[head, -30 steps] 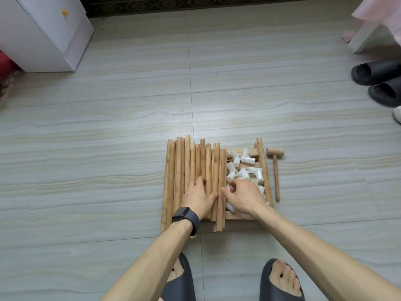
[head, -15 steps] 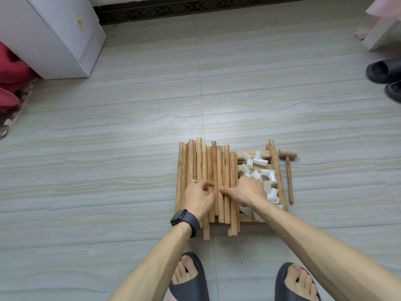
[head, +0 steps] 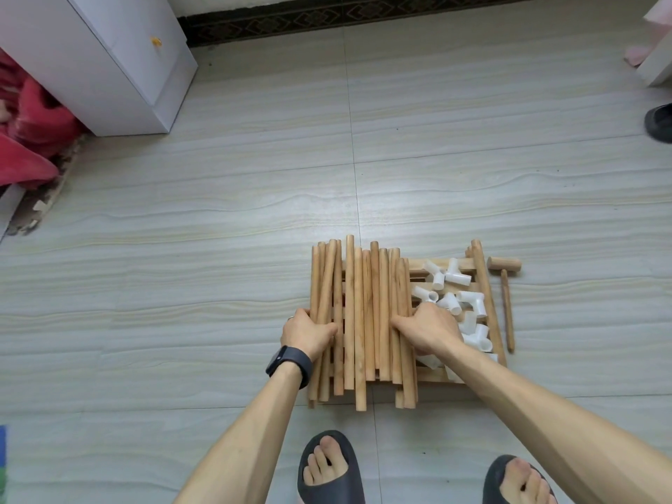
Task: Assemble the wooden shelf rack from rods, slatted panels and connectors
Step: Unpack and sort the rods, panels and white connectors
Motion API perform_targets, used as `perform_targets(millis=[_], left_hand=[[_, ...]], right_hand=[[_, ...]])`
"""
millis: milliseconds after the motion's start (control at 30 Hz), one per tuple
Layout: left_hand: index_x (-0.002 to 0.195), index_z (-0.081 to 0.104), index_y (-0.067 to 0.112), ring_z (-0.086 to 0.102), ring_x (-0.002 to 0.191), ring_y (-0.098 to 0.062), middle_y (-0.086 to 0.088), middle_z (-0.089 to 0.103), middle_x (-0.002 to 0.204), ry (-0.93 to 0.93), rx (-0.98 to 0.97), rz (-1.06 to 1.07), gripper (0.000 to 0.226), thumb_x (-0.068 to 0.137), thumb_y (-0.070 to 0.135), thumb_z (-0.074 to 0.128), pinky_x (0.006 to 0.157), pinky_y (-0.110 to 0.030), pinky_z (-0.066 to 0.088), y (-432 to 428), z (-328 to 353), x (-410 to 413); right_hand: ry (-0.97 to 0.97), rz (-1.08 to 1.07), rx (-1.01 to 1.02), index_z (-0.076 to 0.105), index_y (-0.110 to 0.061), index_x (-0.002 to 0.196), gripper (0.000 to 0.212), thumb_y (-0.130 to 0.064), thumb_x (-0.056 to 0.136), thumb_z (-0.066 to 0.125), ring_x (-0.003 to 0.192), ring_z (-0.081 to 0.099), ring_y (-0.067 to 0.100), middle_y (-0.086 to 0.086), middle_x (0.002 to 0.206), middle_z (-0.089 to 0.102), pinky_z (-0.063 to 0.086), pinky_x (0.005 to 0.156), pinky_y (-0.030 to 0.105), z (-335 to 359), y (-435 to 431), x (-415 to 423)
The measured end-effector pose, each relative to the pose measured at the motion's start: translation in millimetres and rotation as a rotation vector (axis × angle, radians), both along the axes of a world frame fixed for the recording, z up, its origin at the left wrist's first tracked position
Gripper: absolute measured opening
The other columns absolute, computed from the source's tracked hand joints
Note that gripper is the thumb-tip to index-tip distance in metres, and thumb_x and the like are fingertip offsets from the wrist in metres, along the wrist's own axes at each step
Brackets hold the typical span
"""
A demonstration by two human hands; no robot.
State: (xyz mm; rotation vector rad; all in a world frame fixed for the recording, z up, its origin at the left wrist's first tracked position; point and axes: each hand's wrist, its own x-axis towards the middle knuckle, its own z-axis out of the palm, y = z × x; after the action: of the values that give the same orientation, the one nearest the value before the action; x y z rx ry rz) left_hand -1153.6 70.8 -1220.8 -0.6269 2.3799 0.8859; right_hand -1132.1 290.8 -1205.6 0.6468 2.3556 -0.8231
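A bundle of wooden rods (head: 358,314) lies side by side on a slatted panel (head: 432,376) on the floor (head: 182,285). The left hand (head: 309,334) grips the bundle's left edge, and the right hand (head: 425,331) grips its right edge, fingers wrapped around rods. White connectors (head: 454,303) are heaped beside the right hand, with a wooden mallet (head: 503,265) just right of the panel.

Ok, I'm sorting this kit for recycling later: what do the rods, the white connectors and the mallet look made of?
The rods: pale wood, matte and seemingly unvarnished; grain streaks show. The connectors: probably plastic, smooth white with slight sheen and hollow tube ends. The mallet: same light wood, judging by colour.
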Motion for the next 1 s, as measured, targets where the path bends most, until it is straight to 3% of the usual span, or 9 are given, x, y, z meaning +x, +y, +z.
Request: perform_targets(millis=[233,333,467,567,633,767,900,1000], left_hand=[[0.098,0.065,0.019,0.065,0.086,-0.022,0.0,0.07,0.092,0.03,-0.111,-0.119,0.028,0.077,0.037,0.068,0.076,-0.034,0.056,-7,0,-7],[0.09,0.067,0.022,0.063,0.079,-0.02,0.001,0.069,0.084,0.062,-0.139,-0.141,0.02,0.077,0.037,0.066,0.066,-0.028,0.048,-7,0,-5],[0.087,0.066,0.026,0.06,0.075,-0.019,0.004,0.067,0.08,0.101,-0.144,-0.085,0.012,0.078,0.034,0.064,0.063,-0.027,0.043,-12,4,-5],[0.079,0.059,0.03,0.067,0.073,-0.022,0.002,0.068,0.079,0.134,-0.065,-0.012,0.007,0.08,0.026,0.064,0.065,-0.032,0.057,-17,15,-3],[0.08,0.062,0.028,0.072,0.067,-0.024,-0.003,0.071,0.08,0.155,0.08,0.056,0.007,0.082,0.022,0.063,0.062,-0.037,0.062,-19,27,2],[0.086,0.066,0.023,0.06,0.051,-0.015,-0.003,0.069,0.08,0.206,0.199,0.036,0.009,0.091,0.024,0.059,0.046,-0.023,0.052,-26,64,18],[0.103,0.057,0.015,0.061,0.052,-0.015,-0.005,0.065,0.094,0.262,0.239,-0.077,0.014,0.1,0.026,0.05,0.047,-0.024,0.05,-36,128,27],[0.112,0.049,0.015,0.059,0.054,-0.015,-0.006,0.061,0.097,0.386,0.246,-0.084,0.017,0.104,0.029,0.044,0.047,-0.025,0.051,-49,183,39]], right_hand=[[0.037,0.132,0.149,0.059,-0.013,0.064,0.037,-0.045,0.083,0.06,0.07,0.062,0.024,0.004,0.071,0.064,0.048,0.059,0.032,-3,-9,-6],[0.037,0.094,0.185,0.061,-0.013,0.067,0.04,-0.05,0.081,0.062,0.075,0.062,0.025,0.004,0.073,0.065,0.041,0.056,0.03,-5,-6,-8],[0.095,0.093,0.211,0.058,-0.012,0.063,0.037,-0.045,0.081,0.064,0.064,0.055,0.02,0.002,0.067,0.061,0.039,0.051,0.029,-6,-4,-5],[0.142,0.054,0.15,0.059,-0.015,0.063,0.034,-0.044,0.079,0.065,0.064,0.059,0.018,0.001,0.064,0.062,0.042,0.053,0.029,2,5,-3],[0.162,-0.011,0.047,0.063,-0.019,0.067,0.031,-0.048,0.078,0.065,0.067,0.064,0.018,-0.001,0.066,0.067,0.049,0.057,0.029,15,11,0],[0.176,-0.088,-0.183,0.072,-0.017,0.086,0.035,-0.051,0.081,0.064,0.068,0.074,0.016,0.0,0.073,0.077,0.064,0.066,0.035,54,13,11],[0.257,-0.027,-0.33,0.069,-0.014,0.097,0.033,-0.044,0.084,0.066,0.072,0.074,0.014,0.001,0.08,0.077,0.062,0.058,0.031,125,-5,12],[0.354,0.064,-0.369,0.07,-0.016,0.092,0.031,-0.044,0.081,0.068,0.069,0.074,0.011,0.001,0.082,0.076,0.058,0.052,0.025,188,-33,14]])
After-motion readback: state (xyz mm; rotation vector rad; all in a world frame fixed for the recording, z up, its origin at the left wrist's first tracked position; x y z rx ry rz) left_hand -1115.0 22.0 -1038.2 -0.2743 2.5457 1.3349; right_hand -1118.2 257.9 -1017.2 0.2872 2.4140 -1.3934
